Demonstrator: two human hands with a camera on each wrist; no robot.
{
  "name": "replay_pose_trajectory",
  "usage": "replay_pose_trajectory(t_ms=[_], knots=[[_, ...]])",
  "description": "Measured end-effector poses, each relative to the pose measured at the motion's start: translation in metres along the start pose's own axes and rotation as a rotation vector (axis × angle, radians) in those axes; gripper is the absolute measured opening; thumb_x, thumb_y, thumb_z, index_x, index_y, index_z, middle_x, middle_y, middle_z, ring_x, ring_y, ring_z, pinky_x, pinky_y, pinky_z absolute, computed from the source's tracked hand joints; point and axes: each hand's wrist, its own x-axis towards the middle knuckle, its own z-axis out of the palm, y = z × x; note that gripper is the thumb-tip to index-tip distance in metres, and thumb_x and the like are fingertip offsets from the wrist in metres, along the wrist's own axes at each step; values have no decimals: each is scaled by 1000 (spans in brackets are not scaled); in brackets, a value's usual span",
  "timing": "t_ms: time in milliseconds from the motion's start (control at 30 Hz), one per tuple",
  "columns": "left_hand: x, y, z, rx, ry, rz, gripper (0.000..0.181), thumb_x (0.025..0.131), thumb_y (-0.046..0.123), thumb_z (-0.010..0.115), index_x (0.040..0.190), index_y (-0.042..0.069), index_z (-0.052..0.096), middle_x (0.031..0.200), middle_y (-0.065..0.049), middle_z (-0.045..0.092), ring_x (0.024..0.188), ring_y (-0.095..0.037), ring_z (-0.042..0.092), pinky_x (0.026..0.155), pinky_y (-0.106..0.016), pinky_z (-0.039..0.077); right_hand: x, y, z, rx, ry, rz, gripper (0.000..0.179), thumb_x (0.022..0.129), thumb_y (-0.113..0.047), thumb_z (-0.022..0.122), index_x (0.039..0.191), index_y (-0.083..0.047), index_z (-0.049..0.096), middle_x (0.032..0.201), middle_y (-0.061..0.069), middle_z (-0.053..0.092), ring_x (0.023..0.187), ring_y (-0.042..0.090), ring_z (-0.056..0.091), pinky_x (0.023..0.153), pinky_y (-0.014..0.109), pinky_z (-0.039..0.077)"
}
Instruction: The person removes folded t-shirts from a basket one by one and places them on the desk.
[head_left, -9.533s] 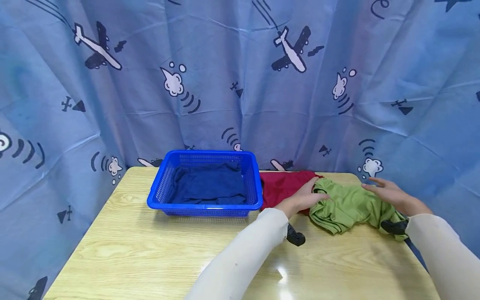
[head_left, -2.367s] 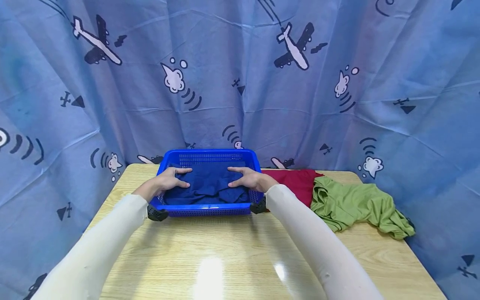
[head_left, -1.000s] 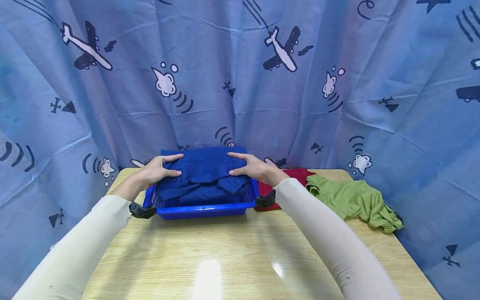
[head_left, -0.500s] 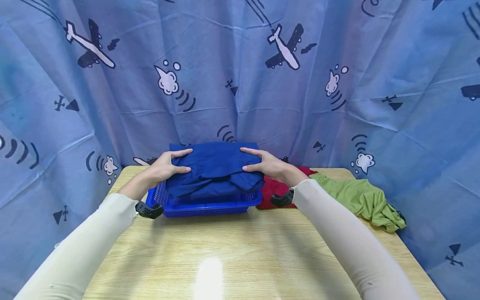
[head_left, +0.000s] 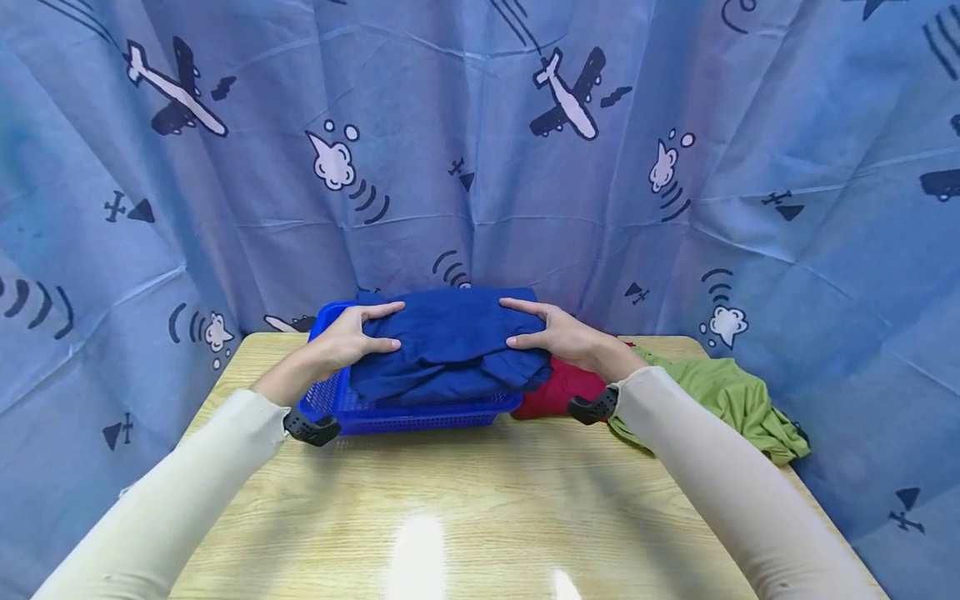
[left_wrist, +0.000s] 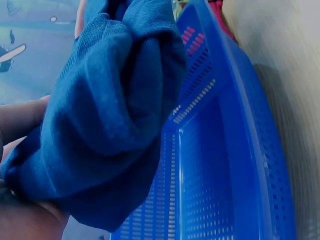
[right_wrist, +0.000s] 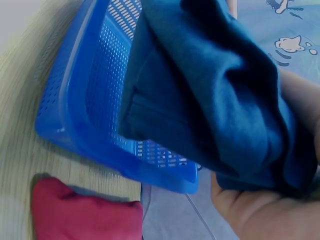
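A folded blue garment (head_left: 453, 346) is held level above the blue plastic basket (head_left: 420, 422). My left hand (head_left: 343, 337) grips its left end and my right hand (head_left: 568, 337) its right end, thumbs on top. The other fingers are mostly hidden beneath it in the head view. Both wrist views show loose folds of the garment (right_wrist: 220, 100) hanging between thumb and fingers, apart from the basket floor. In the left wrist view the visible inside of the basket (left_wrist: 205, 165) holds no cloth.
Right of the basket lies a red cloth (head_left: 562, 390), partly behind my right wrist. A crumpled green cloth (head_left: 738, 408) lies beyond it near the right edge of the wooden table (head_left: 487, 508). A blue patterned curtain (head_left: 420, 167) hangs close behind.
Earlier my hands were over the green cloth, then reached into the basket. They have since lifted the blue garment out and shifted it to the right. The basket stays put.
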Motion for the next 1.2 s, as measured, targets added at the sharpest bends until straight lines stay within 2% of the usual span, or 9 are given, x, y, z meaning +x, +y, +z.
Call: replay_pose_trajectory(t_ms=[233, 333, 433, 600, 733, 867, 1033, 1200], knots=[[2, 9, 13, 2, -35, 39, 70, 98, 12, 66, 159, 23, 34, 163, -17, 35, 149, -34, 38, 117, -52, 40, -16, 3, -12, -10, 6, 16, 75, 98, -20, 68, 160, -34, 30, 168, 10, 25, 152, 34, 32, 120, 52, 36], [3, 12, 20, -11, -47, 44, 71, 97, 10, 67, 159, 22, 35, 161, -16, 39, 147, -33, 42, 115, -50, 43, -23, 7, -17, -11, 6, 3, 75, 97, -21, 69, 160, -33, 30, 168, 10, 27, 152, 34, 34, 118, 50, 39], [4, 16, 28, -25, -57, 47, 72, 96, 7, 67, 159, 23, 35, 159, -15, 42, 143, -31, 47, 111, -47, 47, -31, 12, -23, -12, 2, -20, 75, 97, -20, 69, 160, -32, 30, 165, 11, 33, 150, 32, 37, 114, 41, 45], [5, 22, 41, -19, -64, 75, 72, 95, 4, 68, 158, 20, 37, 156, -18, 46, 141, -31, 49, 111, -47, 48, -45, 22, -31, -36, 9, -47, 74, 97, -21, 69, 161, -29, 30, 162, 13, 37, 145, 31, 44, 99, 23, 52], [6, 24, 53, -36, -82, 95, 72, 94, 2, 68, 158, 17, 37, 155, -20, 46, 141, -33, 49, 113, -48, 46, -56, 28, -36, -24, 3, -38, 75, 98, -22, 68, 161, -27, 29, 164, 16, 32, 145, 30, 42, 96, 21, 52], [8, 25, 63, -70, -108, 90, 72, 95, 1, 67, 158, 16, 36, 154, -21, 47, 141, -33, 49, 112, -47, 46, -66, 35, -41, -18, 2, -25, 77, 97, -22, 69, 162, -26, 27, 165, 16, 30, 139, 18, 47, 96, 21, 52], [13, 26, 76, -80, -133, 98, 72, 94, 1, 67, 158, 16, 37, 155, -19, 46, 142, -32, 48, 113, -47, 46, -79, 41, -49, 8, 9, -23, 76, 98, -18, 68, 162, -25, 27, 163, 18, 32, 123, 0, 57, 93, 23, 55], [17, 31, 89, -92, -159, 122, 72, 95, 1, 67, 158, 15, 36, 156, -19, 45, 143, -32, 47, 114, -47, 45, -92, 50, -58, -47, 30, -49, 75, 98, -20, 67, 161, -25, 28, 163, 17, 35, 122, -10, 55, 97, 17, 50]])
